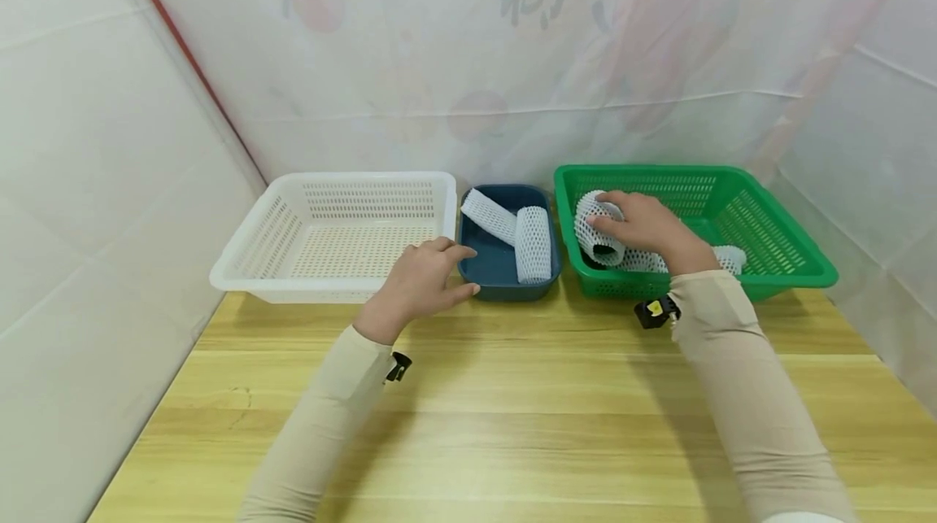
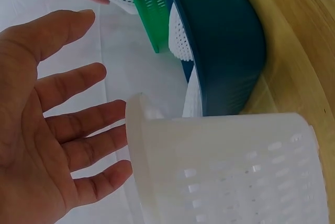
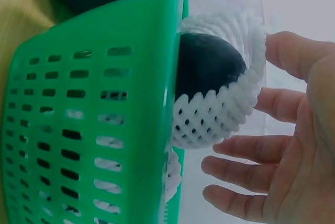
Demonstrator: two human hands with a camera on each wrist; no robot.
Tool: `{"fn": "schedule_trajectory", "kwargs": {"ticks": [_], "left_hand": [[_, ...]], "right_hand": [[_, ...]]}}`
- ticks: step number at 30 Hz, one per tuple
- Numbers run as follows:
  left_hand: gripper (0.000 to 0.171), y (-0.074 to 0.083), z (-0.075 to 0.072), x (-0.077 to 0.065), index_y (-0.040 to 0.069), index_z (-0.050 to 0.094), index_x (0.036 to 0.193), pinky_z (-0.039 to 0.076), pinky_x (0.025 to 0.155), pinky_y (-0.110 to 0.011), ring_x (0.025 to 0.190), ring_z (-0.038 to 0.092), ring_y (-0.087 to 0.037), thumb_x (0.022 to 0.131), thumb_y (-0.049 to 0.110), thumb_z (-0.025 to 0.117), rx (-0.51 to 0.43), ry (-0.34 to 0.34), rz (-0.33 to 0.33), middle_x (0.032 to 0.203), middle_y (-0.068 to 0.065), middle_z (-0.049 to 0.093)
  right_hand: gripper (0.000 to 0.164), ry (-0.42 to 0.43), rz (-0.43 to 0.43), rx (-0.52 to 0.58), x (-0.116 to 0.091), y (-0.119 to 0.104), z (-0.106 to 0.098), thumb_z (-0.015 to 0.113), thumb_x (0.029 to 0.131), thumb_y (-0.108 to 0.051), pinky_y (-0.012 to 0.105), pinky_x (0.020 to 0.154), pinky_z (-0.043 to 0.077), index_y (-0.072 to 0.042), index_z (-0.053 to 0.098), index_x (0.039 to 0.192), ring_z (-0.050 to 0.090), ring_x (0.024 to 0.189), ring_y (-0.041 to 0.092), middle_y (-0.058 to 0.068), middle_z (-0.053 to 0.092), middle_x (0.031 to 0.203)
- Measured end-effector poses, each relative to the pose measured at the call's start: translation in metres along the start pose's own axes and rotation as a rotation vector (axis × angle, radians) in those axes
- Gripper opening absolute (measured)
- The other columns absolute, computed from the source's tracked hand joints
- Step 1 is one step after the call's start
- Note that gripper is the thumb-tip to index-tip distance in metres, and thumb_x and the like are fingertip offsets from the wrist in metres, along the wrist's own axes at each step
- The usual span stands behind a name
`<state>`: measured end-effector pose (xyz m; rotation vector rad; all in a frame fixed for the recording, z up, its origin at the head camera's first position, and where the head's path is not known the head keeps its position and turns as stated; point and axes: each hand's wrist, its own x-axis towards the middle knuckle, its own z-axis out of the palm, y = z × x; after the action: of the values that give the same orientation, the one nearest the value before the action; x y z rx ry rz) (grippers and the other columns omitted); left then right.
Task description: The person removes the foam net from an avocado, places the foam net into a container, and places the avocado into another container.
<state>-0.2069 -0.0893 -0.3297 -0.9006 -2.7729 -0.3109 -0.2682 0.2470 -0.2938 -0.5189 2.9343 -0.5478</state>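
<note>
In the green basket's left end (image 1: 794, 272) sits a dark, rounded object (image 3: 207, 64) wrapped in a white foam net sleeve (image 1: 586, 218). My right hand (image 1: 647, 226) is at this sleeve, its thumb and index finger at the net and the other fingers loosely extended. More white foam nets (image 1: 728, 259) lie lower in that basket, partly hidden by the hand. My left hand (image 1: 420, 283) hovers by the near right corner of the white basket (image 1: 241, 259), fingers spread and holding nothing. A blue bin (image 1: 505, 293) between the baskets contains two white foam net sleeves (image 1: 533, 245).
The three containers stand side by side along the back of the wooden table (image 1: 468, 417). Pale sheeting (image 1: 410, 59) hangs behind them and at both sides. A red strip (image 1: 190, 55) runs down the left back corner.
</note>
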Motion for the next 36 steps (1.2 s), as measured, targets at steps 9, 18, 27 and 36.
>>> {"fn": "schedule_trajectory", "kwargs": {"ticks": [9,18,27,36], "left_hand": [[0.045,0.008,0.005,0.002,0.014,0.064,0.118,0.046,0.071,-0.039,0.097,0.057,-0.02,0.082,0.041,0.068,0.0,0.067,0.06,0.111,-0.004,0.061],[0.051,0.02,0.007,0.007,0.016,0.061,0.124,0.043,0.077,-0.042,0.105,0.053,-0.024,0.082,0.045,0.067,-0.002,-0.013,0.074,0.119,-0.008,0.057],[0.048,0.03,0.017,0.012,0.016,0.062,0.122,0.045,0.078,-0.04,0.105,0.053,-0.022,0.082,0.043,0.066,-0.014,-0.022,0.153,0.117,-0.006,0.057],[0.047,0.04,0.027,0.015,0.018,0.061,0.123,0.044,0.079,-0.038,0.106,0.051,-0.019,0.083,0.043,0.065,-0.017,-0.086,0.18,0.118,-0.005,0.056]], "right_hand": [[0.064,-0.008,-0.025,-0.029,0.009,-0.004,0.005,0.045,0.096,-0.042,0.06,0.096,0.028,0.004,0.033,0.141,0.035,0.122,0.046,0.028,0.04,0.135],[0.06,0.022,-0.019,-0.063,0.014,-0.008,0.01,0.053,0.093,-0.038,0.062,0.096,0.025,-0.002,0.04,0.139,0.024,0.127,0.047,0.028,0.039,0.135],[0.065,0.034,0.052,-0.059,0.017,-0.013,0.014,0.057,0.091,-0.036,0.063,0.093,0.027,-0.001,0.035,0.141,0.024,0.125,0.049,0.032,0.029,0.138],[0.072,0.002,0.088,-0.046,0.017,-0.013,0.021,0.055,0.09,-0.044,0.067,0.088,0.03,-0.007,0.029,0.145,0.027,0.12,0.056,0.038,0.016,0.14]]}}
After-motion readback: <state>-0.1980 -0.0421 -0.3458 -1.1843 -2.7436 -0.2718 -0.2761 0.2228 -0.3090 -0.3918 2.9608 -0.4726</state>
